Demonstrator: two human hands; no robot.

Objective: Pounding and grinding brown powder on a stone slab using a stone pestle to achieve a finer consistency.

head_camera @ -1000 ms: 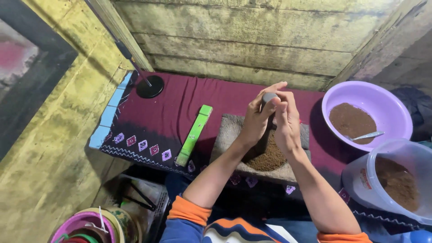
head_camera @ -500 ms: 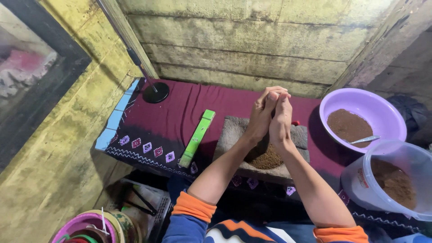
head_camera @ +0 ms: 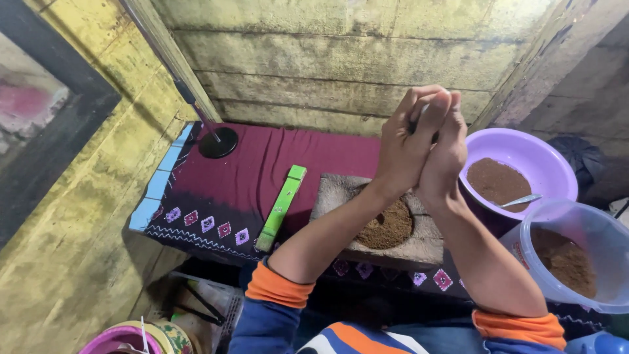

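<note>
Brown powder point(head_camera: 391, 226), coarse and crumbly, fills the round hollow of a rough grey stone block point(head_camera: 419, 246) at the lower centre of the frame, on a maroon cloth point(head_camera: 262, 164) with a patterned border. Above it, right of centre, we see the left hand point(head_camera: 405, 145) and right hand point(head_camera: 445, 154) pressed palm to palm, fingers straight and closed together; whether anything sits between them we cannot tell. Orange cuffs end the blue sleeves below. Left of the block lies a flat green bar point(head_camera: 280, 206), long and narrow. Toward the right edge, a smooth lilac plastic bowl point(head_camera: 550, 160) holds more powder and a metal spoon point(head_camera: 521, 200); just below it a clear plastic tub point(head_camera: 606, 236) is partly filled with the same stuff. A round black base point(head_camera: 218, 142) stands at the cloth's upper left. Weathered wooden planks point(head_camera: 341, 59) form the wall behind.
</note>
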